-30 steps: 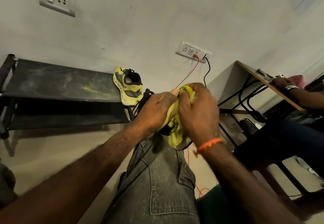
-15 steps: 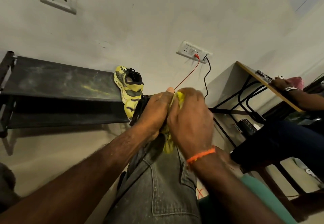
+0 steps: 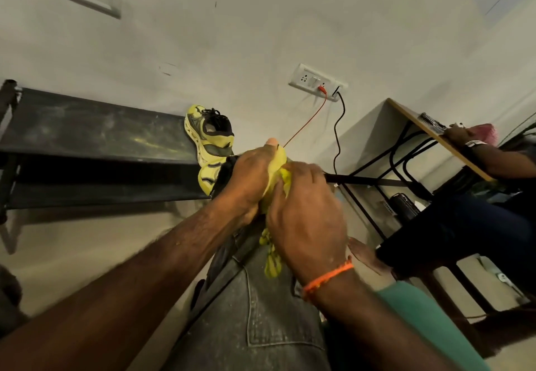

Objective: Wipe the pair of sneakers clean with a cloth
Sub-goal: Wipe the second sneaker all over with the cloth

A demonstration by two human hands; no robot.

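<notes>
Since a second ago our right hand [image 3: 307, 219] has slid down and toward us over the yellow cloth [image 3: 275, 179], so less of the cloth shows above the knuckles and more of its tail hangs at 6 o'clock of the hands; we read that as one rubbing stroke along the sneaker, with wiping still in progress. Our left hand [image 3: 249, 179] grips the held sneaker [image 3: 224, 175] on our raised knee, fingers curled round it and thumb up, while the right hand's fingers are curled on the bunched cloth, pressing it against the shoe. Only a dark sliver of that sneaker and a yellow bit of sole show at 9 o'clock of the left hand, so we cannot tell how clean it is. At 11 o'clock the second sneaker [image 3: 210, 138] lies on its side at the end of the dark bench [image 3: 95, 135], yellow with grey panels and black laces, seemingly waiting its turn.
</notes>
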